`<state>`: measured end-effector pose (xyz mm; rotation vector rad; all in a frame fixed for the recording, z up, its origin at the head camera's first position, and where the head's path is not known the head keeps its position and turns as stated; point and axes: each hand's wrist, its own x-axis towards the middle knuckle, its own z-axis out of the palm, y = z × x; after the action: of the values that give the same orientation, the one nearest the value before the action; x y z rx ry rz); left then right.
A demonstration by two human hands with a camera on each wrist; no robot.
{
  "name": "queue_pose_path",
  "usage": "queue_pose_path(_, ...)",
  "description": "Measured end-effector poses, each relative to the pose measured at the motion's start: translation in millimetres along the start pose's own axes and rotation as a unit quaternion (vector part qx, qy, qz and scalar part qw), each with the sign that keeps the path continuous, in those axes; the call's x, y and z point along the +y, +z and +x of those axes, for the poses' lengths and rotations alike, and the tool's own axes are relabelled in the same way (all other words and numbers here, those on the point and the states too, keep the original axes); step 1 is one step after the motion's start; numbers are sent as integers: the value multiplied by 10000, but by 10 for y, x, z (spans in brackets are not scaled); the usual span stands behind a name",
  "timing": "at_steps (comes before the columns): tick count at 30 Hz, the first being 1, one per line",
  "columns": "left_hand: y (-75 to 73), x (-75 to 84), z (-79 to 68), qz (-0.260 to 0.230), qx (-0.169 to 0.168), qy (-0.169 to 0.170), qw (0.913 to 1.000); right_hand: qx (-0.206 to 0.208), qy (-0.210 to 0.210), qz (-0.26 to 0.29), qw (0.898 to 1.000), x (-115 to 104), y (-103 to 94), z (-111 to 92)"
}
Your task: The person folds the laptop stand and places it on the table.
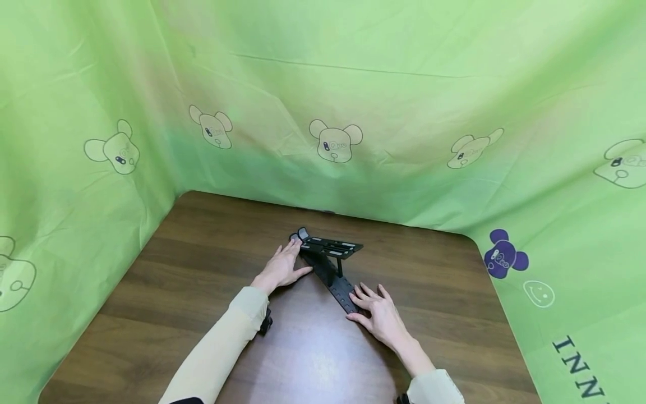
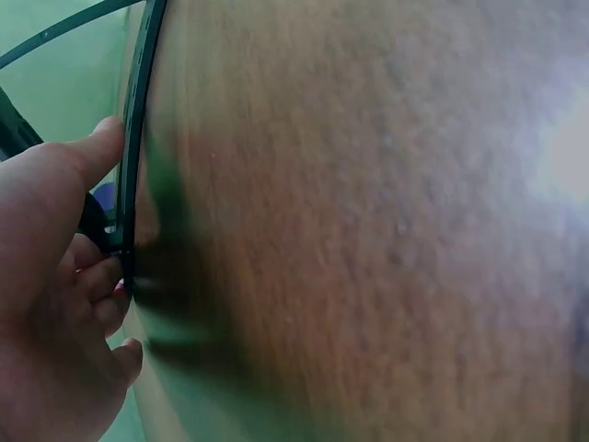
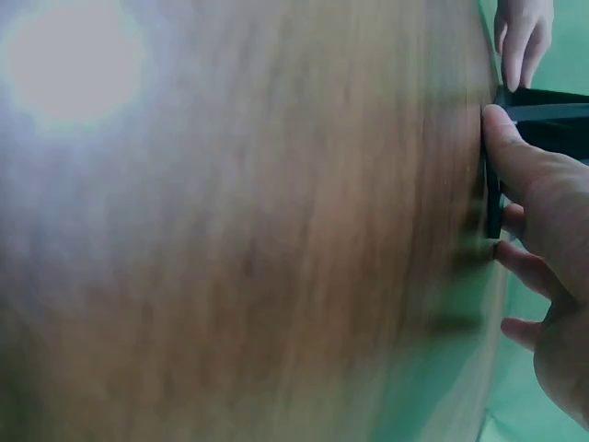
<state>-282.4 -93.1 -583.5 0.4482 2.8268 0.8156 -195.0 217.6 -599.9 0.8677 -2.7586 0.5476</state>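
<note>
A black folding stand [image 1: 333, 278] rests on the wooden table, its long flat base running diagonally. Above the base, a slotted top plate [image 1: 330, 247] is raised on a short support post [image 1: 340, 267]. Two small upturned lips [image 1: 303, 233] with grey pads sit at the far left end. My left hand [image 1: 280, 268] holds that end, thumb along the near edge and fingers by the lips. At the opposite end my right hand [image 1: 382, 314] grips the base between thumb and fingers. In the right wrist view the right thumb [image 3: 506, 138] lies against the base's edge.
Wood-grain table [image 1: 202, 241] surrounds the stand, with a bright light reflection near its front. Green curtains [image 1: 333, 191] printed with cartoon bear heads hang along the table's back and both sides. A dark wrist strap [image 1: 266, 322] shows at the left sleeve.
</note>
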Motion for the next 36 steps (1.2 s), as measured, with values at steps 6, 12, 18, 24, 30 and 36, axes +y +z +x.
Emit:
queue_pose_path(6, 16, 9, 27, -20, 82, 30, 10000, 297, -73, -217, 9993, -70, 29, -9)
queue_pose_path(12, 78, 59, -81, 341, 164, -88, 9992, 697, -100, 143, 9974, -50, 68, -41)
queue_pose_path(18, 229, 238, -329, 881, 621, -341, 9936, 501, -69, 426, 9978, 46, 15, -56)
queue_pose_path(24, 372, 372, -437, 865, 448, -8, 9952, -608, 546, 602, 9948, 88, -53, 11)
queue_pose_path(30, 430, 423, -438, 820, 416, -89, 9957, -962, 729, 869, 9889, 71, -33, 37)
queue_pose_path(36, 468, 463, -393, 1003, 453, -149, 9938, -762, 677, 837, 9913, 76, -10, 42)
